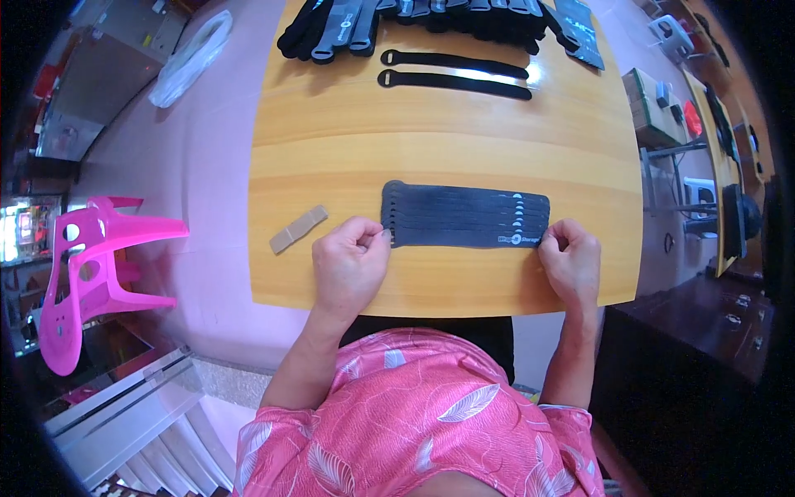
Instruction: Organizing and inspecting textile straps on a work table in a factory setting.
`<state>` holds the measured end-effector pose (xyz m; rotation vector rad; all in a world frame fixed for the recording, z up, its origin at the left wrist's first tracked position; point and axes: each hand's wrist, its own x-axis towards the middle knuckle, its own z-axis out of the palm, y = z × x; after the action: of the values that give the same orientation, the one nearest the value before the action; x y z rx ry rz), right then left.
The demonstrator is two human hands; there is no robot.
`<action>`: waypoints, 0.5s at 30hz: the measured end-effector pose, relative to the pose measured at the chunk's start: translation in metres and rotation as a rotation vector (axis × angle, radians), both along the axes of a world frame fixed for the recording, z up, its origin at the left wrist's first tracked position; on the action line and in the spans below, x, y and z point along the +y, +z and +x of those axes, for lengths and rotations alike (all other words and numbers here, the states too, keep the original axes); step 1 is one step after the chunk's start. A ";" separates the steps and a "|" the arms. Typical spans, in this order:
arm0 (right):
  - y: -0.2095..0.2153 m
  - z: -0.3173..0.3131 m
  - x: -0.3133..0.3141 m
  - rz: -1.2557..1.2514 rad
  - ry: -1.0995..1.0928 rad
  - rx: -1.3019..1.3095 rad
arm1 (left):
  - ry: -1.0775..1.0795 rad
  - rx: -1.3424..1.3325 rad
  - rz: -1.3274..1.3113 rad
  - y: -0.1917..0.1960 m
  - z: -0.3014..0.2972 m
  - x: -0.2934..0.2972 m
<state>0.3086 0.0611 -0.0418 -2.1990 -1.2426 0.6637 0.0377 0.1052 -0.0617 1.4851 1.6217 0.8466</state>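
Several black hook-and-loop straps [455,217] lie overlapped in a fanned row on the table in front of me, their slotted ends to the left. With fingertips pinched, my left hand [352,258] holds the slotted end of the nearest strap. At the opposite end, my right hand [573,258] is closed with thumb and forefinger pinching that strap's right tip. White print shows near the right ends. A small tan folded strip [299,229] lies on the table to the left of my left hand.
Two single black straps [455,85] lie side by side farther back on the wooden table [331,149]. Behind them is a pile of black and grey straps [447,21], with a teal packet [581,37] at its right. A pink plastic stool [99,265] stands left of the table.
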 end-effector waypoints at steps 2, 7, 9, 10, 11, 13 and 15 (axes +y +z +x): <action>0.000 0.001 -0.001 -0.001 -0.002 -0.004 | -0.019 0.032 0.009 0.000 0.001 0.000; -0.008 0.005 -0.004 -0.018 0.008 -0.033 | -0.051 0.020 0.055 -0.005 -0.003 0.002; -0.005 0.001 -0.001 0.030 0.033 -0.065 | -0.032 0.022 0.050 -0.006 -0.005 0.000; -0.008 0.000 0.000 0.037 0.042 -0.057 | -0.025 0.025 0.046 -0.005 -0.007 0.000; -0.008 0.000 -0.001 0.034 0.020 -0.073 | -0.025 0.015 0.045 -0.001 -0.005 0.000; -0.007 0.001 -0.002 0.034 0.042 -0.045 | -0.026 0.011 0.047 -0.001 -0.002 0.001; -0.005 0.002 -0.003 0.021 0.025 -0.046 | -0.014 0.024 0.044 -0.001 -0.001 0.002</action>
<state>0.3110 0.0583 -0.0465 -2.1967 -1.2963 0.6102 0.0366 0.1069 -0.0631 1.5407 1.6176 0.8654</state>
